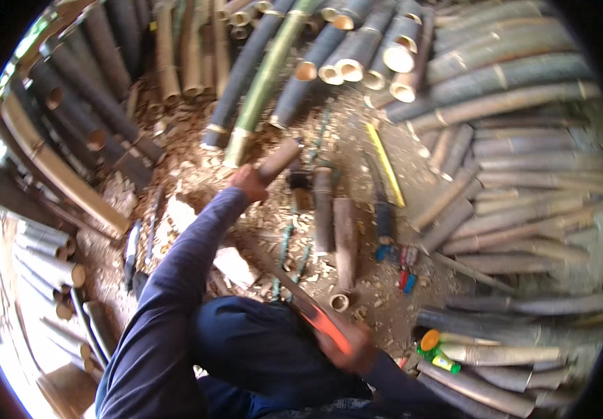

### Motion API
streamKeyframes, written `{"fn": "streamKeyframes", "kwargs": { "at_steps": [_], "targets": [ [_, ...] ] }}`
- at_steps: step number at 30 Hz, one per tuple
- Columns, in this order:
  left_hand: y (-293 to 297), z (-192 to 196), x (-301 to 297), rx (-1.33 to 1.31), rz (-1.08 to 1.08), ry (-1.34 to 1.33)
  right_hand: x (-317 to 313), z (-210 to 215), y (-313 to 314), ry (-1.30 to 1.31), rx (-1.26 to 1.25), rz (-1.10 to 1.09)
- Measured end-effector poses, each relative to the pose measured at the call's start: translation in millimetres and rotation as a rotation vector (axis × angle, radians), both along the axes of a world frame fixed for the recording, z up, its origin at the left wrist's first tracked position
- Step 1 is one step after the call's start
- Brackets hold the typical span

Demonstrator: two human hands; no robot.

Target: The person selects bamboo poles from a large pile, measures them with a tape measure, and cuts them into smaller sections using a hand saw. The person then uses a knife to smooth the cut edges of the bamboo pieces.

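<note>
My left hand (pixel 247 183) is stretched forward and grips a short brown bamboo piece (pixel 278 160) by its lower end. My right hand (pixel 349 347) sits low near my knee, blurred, closed on the orange handle of a long blade (pixel 294 290) that points up and left across the ground. Both arms wear dark blue sleeves. Two short bamboo sections (pixel 334 227) lie side by side on the chip-covered ground just right of the blade. A small cut bamboo ring (pixel 340 302) rests near the blade's handle.
Long bamboo poles (pixel 525 174) are stacked on the right, more dark ones (pixel 357 49) at the top and left. A green pole (pixel 266 77) leans toward the middle. A yellow strip (pixel 385 164), a green-and-orange bottle (pixel 436 355) and wood chips cover the ground.
</note>
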State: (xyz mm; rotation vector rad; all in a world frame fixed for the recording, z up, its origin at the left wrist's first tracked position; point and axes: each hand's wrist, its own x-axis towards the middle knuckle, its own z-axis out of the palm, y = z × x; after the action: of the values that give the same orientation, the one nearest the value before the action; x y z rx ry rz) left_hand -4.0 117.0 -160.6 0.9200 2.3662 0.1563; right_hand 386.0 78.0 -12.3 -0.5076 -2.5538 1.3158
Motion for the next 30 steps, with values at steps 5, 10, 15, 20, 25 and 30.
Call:
{"fn": "streamKeyframes", "kwargs": {
  "at_steps": [5,10,15,20,25,30],
  "targets": [
    [5.6,-14.0,-16.4,0.066,-0.052,0.003,-158.2,-89.0,-13.2,0.004,-0.028,-0.117],
    [-10.5,-16.9,-16.5,0.099,-0.004,-0.045,-3.0,-17.3,1.9,0.105,-0.114,-0.055],
    [-1.7,-22.3,-20.4,0.084,-0.015,-0.047,-55.4,-74.0,-8.3,0.063,-0.133,-0.125],
    [11.6,-26.7,-16.0,0.035,-0.06,-0.05,-114.0,-85.0,-16.0,-0.071,-0.131,-0.146],
    [6.5,-31.7,-8.8,0.164,-0.045,0.012,37.0,-18.0,-6.2,-0.102,-0.272,-0.101],
    [19.6,-29.7,-1.3,0.04,-0.089,0.065,-90.1,-135.6,-15.1,0.297,-0.046,-0.2]
  ]
}}
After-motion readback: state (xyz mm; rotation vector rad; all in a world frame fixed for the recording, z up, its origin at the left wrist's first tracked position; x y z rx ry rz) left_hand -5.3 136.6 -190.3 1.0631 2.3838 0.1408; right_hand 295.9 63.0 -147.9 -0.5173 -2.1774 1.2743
